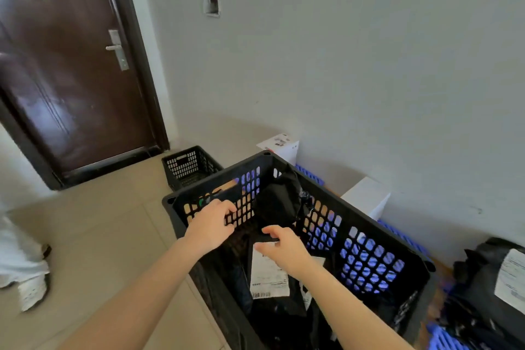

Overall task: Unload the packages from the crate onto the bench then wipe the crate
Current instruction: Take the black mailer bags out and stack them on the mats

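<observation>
head view, single frame.

- crate [377, 224]: large, black, lattice walls, centre of frame, standing on the floor by the wall. packages lie inside it.
- labelled package [270, 278]: black bag in the crate, just under the right hand. its white shipping label has a barcode strip at the lower edge; the print is too blurred to read.
- second black bag [279, 202]: bunched up against the crate's far corner.
- right hand [284, 247]: thumb and fingers curled, pinching the top edge of the labelled package.
- left hand [210, 224]: inside the crate, fingers curled up against the lattice of the far-left wall. cannot tell whether they hook the wall, hold bag material or hold nothing.
- bench [403, 236]: blue, slatted, low, along the wall behind the crate.
- on the bench: two white boxes [366, 196], the farther one with small print i can't read, and at far right a black bagged parcel [483, 278] with a white label, text illegible.
- smaller black crate [189, 166]: on the floor near a dark brown door [71, 79].
- another person's white trouser leg [20, 264] at the left edge.
</observation>
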